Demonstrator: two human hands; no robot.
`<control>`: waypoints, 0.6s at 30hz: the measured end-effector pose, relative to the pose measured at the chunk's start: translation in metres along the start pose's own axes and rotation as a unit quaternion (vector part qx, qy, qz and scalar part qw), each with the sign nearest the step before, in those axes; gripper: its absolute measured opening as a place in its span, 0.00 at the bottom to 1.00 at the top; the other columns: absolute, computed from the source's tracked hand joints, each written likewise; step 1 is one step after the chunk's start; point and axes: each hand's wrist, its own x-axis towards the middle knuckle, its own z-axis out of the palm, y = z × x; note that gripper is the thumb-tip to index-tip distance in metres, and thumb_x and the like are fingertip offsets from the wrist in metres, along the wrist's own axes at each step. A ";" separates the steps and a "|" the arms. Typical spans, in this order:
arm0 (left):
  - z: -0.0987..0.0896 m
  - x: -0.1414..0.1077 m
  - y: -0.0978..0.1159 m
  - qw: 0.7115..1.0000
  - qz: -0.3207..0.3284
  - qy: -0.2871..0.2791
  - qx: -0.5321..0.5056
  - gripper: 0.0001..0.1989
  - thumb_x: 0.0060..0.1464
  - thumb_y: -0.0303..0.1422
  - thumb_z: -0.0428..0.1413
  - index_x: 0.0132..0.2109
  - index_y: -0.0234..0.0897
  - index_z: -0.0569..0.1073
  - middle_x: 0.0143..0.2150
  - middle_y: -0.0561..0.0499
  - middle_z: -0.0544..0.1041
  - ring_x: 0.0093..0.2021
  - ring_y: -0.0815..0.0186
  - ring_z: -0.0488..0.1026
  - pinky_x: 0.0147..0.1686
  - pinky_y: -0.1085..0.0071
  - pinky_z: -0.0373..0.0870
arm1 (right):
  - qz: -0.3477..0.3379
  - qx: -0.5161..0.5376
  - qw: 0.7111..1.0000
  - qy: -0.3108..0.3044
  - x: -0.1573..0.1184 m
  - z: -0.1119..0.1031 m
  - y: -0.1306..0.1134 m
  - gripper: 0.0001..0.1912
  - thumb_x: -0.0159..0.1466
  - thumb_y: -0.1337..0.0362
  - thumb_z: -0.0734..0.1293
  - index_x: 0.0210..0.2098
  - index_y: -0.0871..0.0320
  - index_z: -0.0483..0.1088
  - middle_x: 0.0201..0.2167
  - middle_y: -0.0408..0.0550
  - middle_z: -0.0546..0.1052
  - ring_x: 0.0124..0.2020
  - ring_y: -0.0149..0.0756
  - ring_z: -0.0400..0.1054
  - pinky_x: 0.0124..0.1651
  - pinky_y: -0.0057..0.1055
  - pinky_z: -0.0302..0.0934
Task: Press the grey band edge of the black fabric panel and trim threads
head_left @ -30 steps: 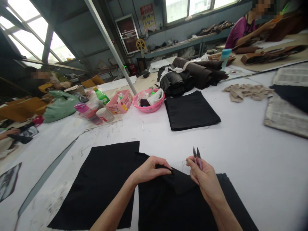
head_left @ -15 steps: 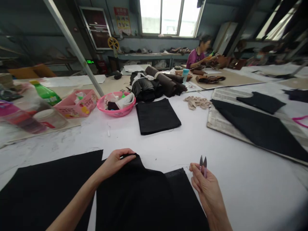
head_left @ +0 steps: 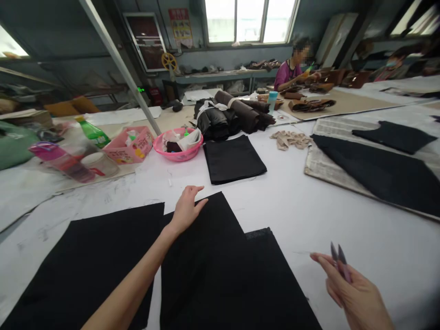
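Note:
Over the top edge of the middle black cloth piece (head_left: 202,256) is my left hand (head_left: 187,208), its thumb and fingers apart and nothing between them. My right hand (head_left: 354,286) is at the lower right over the white table, holding small thread snips (head_left: 340,263) with both blades pointing up. Its thumb and forefinger tips are pinched, and a faint thread seems to trail left from them. A further black cloth piece (head_left: 92,261) lies flat at the left, and another (head_left: 271,270) lies partly under the middle one.
A black cloth stack (head_left: 235,160) lies beyond my hands, beside a pink basin (head_left: 178,153) and pink box (head_left: 129,149). Dark rolls (head_left: 237,112) lie behind. At right, black pieces (head_left: 381,169) rest on a newsprint-covered board (head_left: 311,165). A person (head_left: 290,71) sits across.
My left hand has let go of the cloth's top edge and moved up; the lifted corner now lies flat. My right hand has moved right and down with the snips. The view has shifted.

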 end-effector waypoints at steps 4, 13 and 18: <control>-0.010 -0.038 0.026 0.999 0.013 0.045 0.021 0.17 0.60 0.34 0.55 0.55 0.39 0.70 0.51 0.43 0.68 0.53 0.54 0.66 0.55 0.56 0.63 | 0.025 -0.024 0.998 -0.048 -0.019 0.015 0.000 0.29 0.47 0.45 0.78 0.39 0.60 0.77 0.37 0.55 0.77 0.16 0.21 0.48 0.16 0.26 0.43; 0.012 -0.143 0.116 0.897 -0.053 -0.269 -0.346 0.22 0.49 0.35 0.66 0.52 0.42 0.75 0.37 0.51 0.71 0.36 0.67 0.69 0.35 0.74 0.67 | 0.036 -0.012 0.969 -0.242 -0.083 0.078 -0.001 0.25 0.52 0.43 0.74 0.38 0.57 0.77 0.34 0.49 0.76 0.16 0.23 0.54 0.14 0.24 0.40; 0.039 -0.168 0.131 0.876 -0.142 -0.222 -0.405 0.10 0.53 0.37 0.62 0.33 0.33 0.80 0.31 0.48 0.73 0.28 0.70 0.67 0.27 0.75 0.61 | 0.057 -0.018 0.947 -0.315 -0.098 0.086 0.014 0.30 0.56 0.42 0.72 0.49 0.57 0.73 0.34 0.49 0.76 0.17 0.25 0.58 0.14 0.23 0.42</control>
